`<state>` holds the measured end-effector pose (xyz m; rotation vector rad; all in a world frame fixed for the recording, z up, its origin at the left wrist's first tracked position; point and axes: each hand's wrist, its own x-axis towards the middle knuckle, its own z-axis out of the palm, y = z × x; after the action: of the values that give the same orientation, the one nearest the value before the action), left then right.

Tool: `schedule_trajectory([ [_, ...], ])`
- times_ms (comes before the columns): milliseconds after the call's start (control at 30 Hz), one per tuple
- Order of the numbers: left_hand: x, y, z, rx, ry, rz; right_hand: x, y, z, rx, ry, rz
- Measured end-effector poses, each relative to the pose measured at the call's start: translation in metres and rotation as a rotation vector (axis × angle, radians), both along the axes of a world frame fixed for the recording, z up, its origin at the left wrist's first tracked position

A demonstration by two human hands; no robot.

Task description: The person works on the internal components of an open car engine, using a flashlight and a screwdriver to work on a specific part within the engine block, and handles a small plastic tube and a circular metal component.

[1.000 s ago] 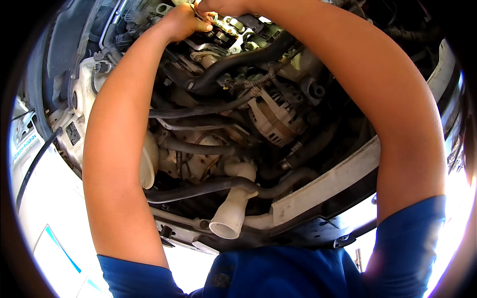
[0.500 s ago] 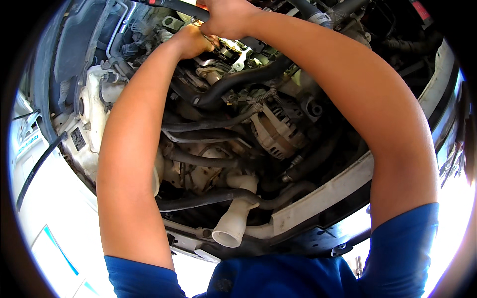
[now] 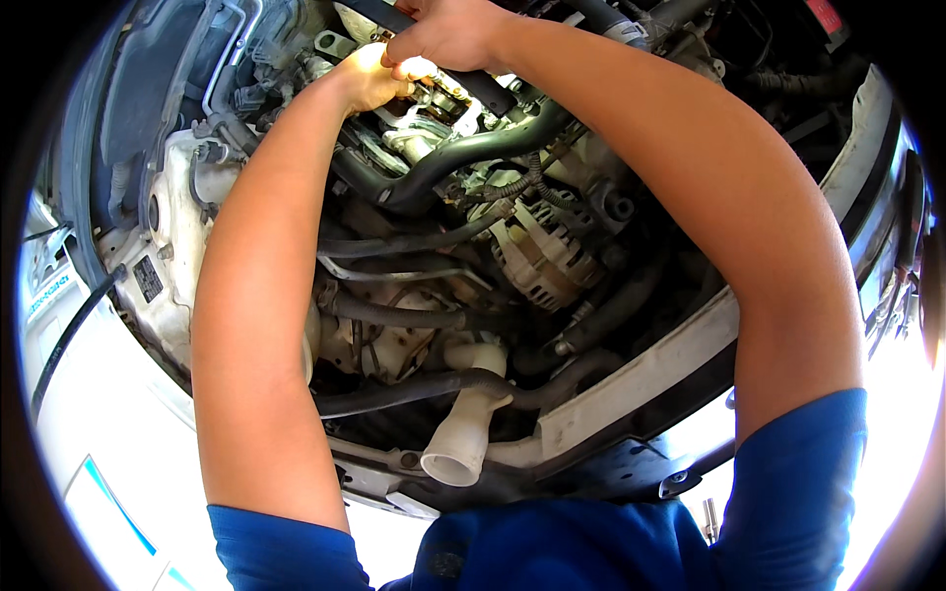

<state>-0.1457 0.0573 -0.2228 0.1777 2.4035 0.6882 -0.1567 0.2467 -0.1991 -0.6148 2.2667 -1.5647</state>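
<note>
Both my hands meet over the lit upper part of a car engine (image 3: 448, 113), at the top of the picture. My right hand (image 3: 453, 34) is closed around a long black bar (image 3: 483, 91), which slants down and to the right from under it; some fingers are cut off by the upper edge. My left hand (image 3: 370, 79) is closed just left of it, its fingertips touching the right thumb. Whatever the left fingers pinch is hidden. Bright light falls on the left hand and the metal parts below it.
A thick black hose (image 3: 473, 153) curves below the hands, above the alternator (image 3: 542, 256). Nearer me are a thinner hose (image 3: 404, 394) and a white funnel-shaped duct (image 3: 458, 448). A whitish reservoir (image 3: 177, 246) stands at left, and a pale crossbar (image 3: 641, 369) runs along the front.
The black bar has tilted more steeply, its lower end now showing right of the hands. Light on the engine parts and left hand is brighter. Both hands have shifted slightly.
</note>
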Motion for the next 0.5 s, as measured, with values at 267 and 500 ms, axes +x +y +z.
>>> schedule_trajectory([
  [267,0.005,0.016,0.007,-0.132,0.155,-0.061,0.007,-0.015,-0.027,-0.075,0.210,-0.070],
  [500,0.003,0.014,0.005,-0.030,0.068,0.019,0.013,-0.005,-0.022,0.060,0.019,-0.136],
])
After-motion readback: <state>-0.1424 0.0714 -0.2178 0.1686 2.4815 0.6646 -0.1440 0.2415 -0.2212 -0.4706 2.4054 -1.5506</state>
